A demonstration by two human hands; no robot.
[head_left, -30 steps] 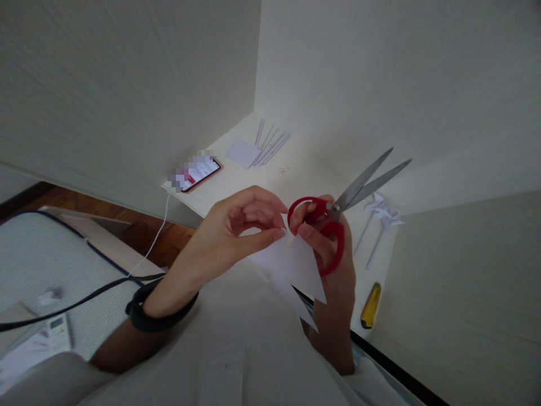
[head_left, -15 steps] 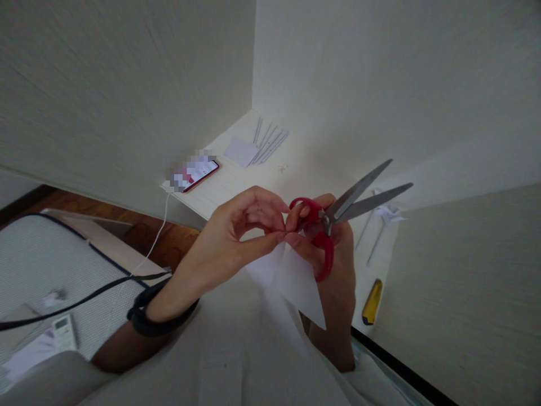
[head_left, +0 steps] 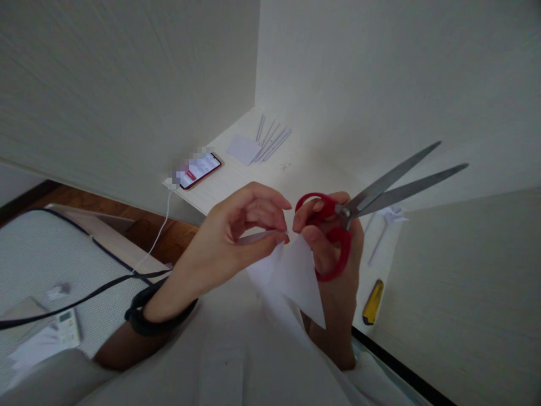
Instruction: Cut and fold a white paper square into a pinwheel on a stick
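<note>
Between thumb and fingertips, my left hand (head_left: 240, 231) pinches the top of a folded white sheet of paper (head_left: 298, 276), which hangs below in pointed flaps. My right hand (head_left: 333, 242) has its fingers through the red handles of a pair of scissors (head_left: 345, 213). The scissors' blades are spread and point to the upper right, away from the paper. The right thumb and forefinger are close to the paper's upper edge; whether they touch it I cannot tell.
A phone (head_left: 200, 170) with a white cable (head_left: 163, 228) lies on the white desk (head_left: 236, 177). Behind it are a white paper square (head_left: 244, 149) and several thin paper strips (head_left: 274, 144). At right are a folded paper piece (head_left: 392, 215) and a yellow cutter (head_left: 372, 303). Walls enclose the desk.
My right hand has moved slightly right, away from the left fingertips, and the scissors have swung further to the right. The left hand keeps its pinch on the paper.
</note>
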